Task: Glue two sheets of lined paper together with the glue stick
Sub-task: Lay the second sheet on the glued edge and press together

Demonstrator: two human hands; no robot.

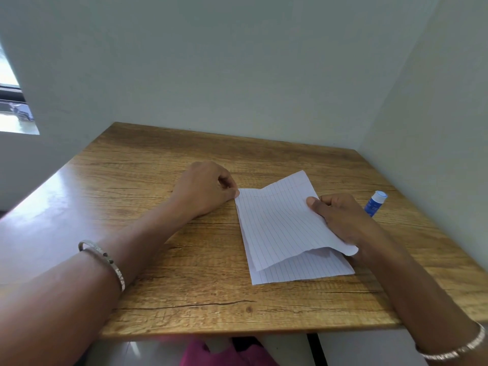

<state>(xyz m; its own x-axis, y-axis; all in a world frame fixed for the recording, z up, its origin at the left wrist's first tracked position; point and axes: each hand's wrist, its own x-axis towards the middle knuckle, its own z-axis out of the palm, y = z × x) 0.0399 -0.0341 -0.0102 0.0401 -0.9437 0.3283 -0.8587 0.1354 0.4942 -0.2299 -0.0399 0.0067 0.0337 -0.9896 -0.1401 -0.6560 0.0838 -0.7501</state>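
Two sheets of lined paper lie stacked on the wooden table. The upper sheet is lifted and curled along its right side, where my right hand pinches its edge with the thumb on top. The lower sheet stays flat and shows beneath it at the near edge. My left hand pinches the far left corner of the paper against the table. A blue glue stick with a white cap lies on the table just right of my right hand, touched by neither hand.
The table sits in a corner, with a wall behind it and another wall on the right. A window is at the far left. Pink cloth shows below the table's near edge.
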